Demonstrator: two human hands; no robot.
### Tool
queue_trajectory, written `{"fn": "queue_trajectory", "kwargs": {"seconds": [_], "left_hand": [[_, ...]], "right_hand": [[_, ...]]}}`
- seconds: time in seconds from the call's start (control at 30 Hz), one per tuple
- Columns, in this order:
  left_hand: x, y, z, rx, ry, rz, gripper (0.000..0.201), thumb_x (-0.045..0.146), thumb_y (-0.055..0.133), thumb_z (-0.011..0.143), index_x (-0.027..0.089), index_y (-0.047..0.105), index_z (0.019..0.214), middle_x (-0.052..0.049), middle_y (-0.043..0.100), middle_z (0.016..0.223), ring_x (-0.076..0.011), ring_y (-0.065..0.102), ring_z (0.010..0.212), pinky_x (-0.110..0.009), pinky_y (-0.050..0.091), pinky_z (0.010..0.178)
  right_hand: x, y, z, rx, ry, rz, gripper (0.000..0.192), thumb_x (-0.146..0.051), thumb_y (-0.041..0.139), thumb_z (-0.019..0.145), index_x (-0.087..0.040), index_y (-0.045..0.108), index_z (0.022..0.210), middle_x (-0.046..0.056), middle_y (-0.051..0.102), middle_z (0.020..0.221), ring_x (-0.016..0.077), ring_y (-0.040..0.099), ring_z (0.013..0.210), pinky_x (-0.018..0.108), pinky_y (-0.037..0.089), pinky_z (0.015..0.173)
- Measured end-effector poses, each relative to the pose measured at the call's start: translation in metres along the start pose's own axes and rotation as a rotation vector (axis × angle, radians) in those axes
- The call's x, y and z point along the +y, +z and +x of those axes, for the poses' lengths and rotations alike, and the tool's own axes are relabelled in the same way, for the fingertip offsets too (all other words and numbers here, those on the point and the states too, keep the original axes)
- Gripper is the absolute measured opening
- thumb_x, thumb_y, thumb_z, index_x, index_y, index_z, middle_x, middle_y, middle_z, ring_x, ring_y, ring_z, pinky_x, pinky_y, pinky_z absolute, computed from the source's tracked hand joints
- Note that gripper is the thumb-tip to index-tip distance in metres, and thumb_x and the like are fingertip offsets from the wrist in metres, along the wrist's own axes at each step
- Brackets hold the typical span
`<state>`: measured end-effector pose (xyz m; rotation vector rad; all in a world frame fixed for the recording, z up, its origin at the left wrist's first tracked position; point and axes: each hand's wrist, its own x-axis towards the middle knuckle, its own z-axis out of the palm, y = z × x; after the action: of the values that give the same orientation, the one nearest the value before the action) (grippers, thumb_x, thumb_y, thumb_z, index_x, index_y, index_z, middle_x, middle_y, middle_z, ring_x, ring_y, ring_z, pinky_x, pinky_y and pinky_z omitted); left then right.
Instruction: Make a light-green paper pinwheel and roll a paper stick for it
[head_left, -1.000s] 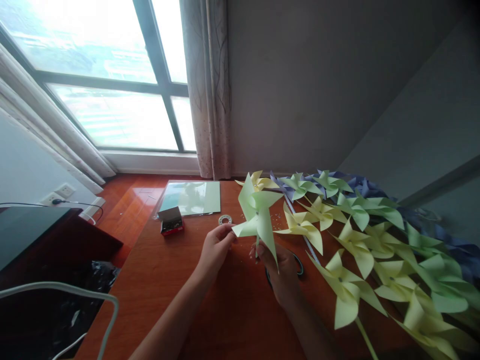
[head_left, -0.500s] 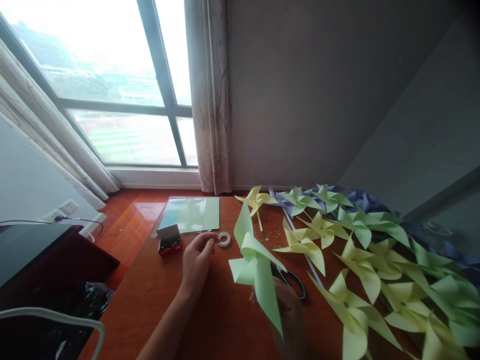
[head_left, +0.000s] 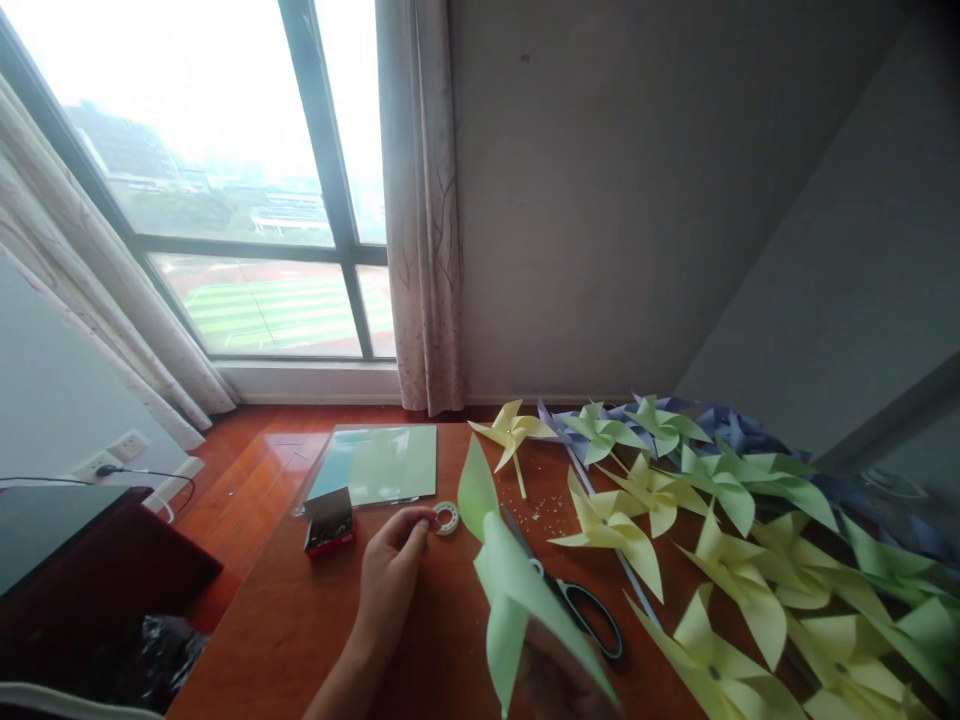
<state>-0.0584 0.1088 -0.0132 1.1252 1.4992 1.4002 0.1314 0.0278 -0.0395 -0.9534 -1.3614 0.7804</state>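
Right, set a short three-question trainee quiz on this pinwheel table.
1. True or false: the left hand touches the small tape roll on the wooden table.
2. Which lies on the table just right of the held green pinwheel? A) black-handled scissors B) a stapler C) a ruler
3. Fill in: the small red and black box sits beside a stack of green ____.

Key: 1. True; the fingertips meet its edge. 2. A. 3. Paper sheets. The right hand is mostly hidden behind the pinwheel it holds up.
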Motion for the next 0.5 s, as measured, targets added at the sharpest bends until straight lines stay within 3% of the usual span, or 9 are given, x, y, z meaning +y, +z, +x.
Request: {"fn": "queue_trajectory", "kwargs": {"seconds": [0.17,0.3,0.5], "left_hand": [[-0.0016,0.0006,-0.0003,-0.003,-0.006,-0.025,0.028,0.042,0.074,0.074,0.017,0.077,0.085,-0.004,0.073,0.076,-0.0183,0.056,0.060,-0.027,0.043,0.056],[-0.0037,0.0006,0.0001,-0.012,-0.016,-0.046,0.029,0.043,0.076,0.073,0.017,0.077,0.085,-0.004,0.073,0.076,-0.0190,0.057,0.059,-0.028,0.043,0.054],[-0.0068,0.0000,0.0020,-0.038,0.005,-0.040,0.023,0.039,0.073,0.077,0.017,0.077,0.085,-0.004,0.073,0.077,-0.0199,0.059,0.068,-0.028,0.047,0.064]], "right_hand": [[-0.0058,-0.0018,0.0070,-0.055,-0.076,0.036,0.019,-0.032,0.065,0.091,-0.028,0.080,0.081,0.003,0.069,0.061,0.0204,0.064,0.050,0.029,0.049,0.045],[-0.0069,-0.0027,0.0081,-0.066,-0.065,0.047,0.018,-0.029,0.064,0.091,-0.028,0.079,0.080,0.002,0.068,0.060,0.0201,0.064,0.051,0.028,0.048,0.046],[-0.0001,-0.0022,0.0011,-0.105,0.175,0.193,0.033,-0.046,0.064,0.092,-0.022,0.075,0.073,0.005,0.067,0.061,0.0175,0.060,0.052,0.027,0.046,0.049]]}}
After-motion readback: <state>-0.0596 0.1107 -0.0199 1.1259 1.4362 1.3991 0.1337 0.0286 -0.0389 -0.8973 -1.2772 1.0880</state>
